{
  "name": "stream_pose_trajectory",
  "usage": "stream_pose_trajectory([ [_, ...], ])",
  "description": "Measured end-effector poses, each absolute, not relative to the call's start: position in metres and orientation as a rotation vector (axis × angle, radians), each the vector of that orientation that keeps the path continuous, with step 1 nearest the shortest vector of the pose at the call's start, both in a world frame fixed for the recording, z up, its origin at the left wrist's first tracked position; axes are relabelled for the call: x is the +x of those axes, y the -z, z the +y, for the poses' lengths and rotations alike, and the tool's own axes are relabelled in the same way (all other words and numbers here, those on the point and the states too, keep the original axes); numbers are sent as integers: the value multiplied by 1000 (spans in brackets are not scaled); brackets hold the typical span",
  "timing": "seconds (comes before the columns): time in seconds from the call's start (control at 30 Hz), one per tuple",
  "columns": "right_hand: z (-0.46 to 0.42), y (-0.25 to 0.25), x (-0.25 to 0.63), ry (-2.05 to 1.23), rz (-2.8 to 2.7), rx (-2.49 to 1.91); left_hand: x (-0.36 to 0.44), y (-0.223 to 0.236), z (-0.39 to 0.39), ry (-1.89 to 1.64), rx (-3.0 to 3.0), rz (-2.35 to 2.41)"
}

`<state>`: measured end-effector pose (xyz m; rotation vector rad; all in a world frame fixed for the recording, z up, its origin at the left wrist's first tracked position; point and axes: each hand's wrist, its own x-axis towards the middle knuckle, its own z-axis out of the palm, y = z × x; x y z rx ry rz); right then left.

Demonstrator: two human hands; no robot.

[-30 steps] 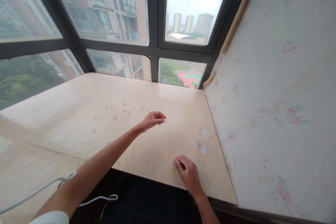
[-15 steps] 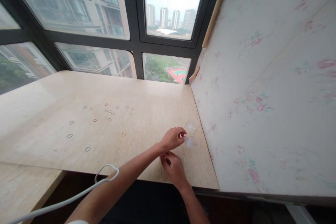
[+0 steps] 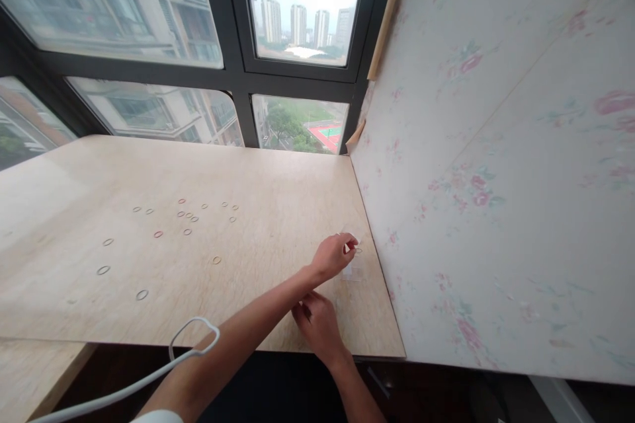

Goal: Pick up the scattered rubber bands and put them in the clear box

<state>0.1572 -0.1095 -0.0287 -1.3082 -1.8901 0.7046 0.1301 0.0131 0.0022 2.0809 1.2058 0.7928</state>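
My left hand (image 3: 336, 255) reaches across to the right, with thumb and fingers pinched on a thin rubber band (image 3: 358, 251). Below that hand a small clear plastic box (image 3: 353, 272) lies on the wooden surface, its lid side partly hidden behind my fingers. My right hand (image 3: 317, 324) is curled under the left forearm, close to the wrist. Its fingertips are closed together, and what they hold, if anything, is hidden. Off to the left, several more rubber bands lie spread about, among them a red one (image 3: 158, 234), a yellowish one (image 3: 217, 260) and a dark one (image 3: 142, 295).
The wooden board (image 3: 278, 211) runs back to dark window frames (image 3: 292, 82). A flowered wall (image 3: 476, 225) borders it on the right. A white cable with a loop (image 3: 124, 380) crosses in front at the lower left, overlapping my left forearm in view.
The view has shifted, so the bands appear further left. My left hand has moved up from over the box toward its lid side, and the pinched band now shows more plainly.
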Motion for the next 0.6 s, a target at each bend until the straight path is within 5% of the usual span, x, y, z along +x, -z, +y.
stream_pose_trajectory([
  [0.6,-109,34,155,-725,-1857,-1272,109,2,1,-976,1919,1150],
])
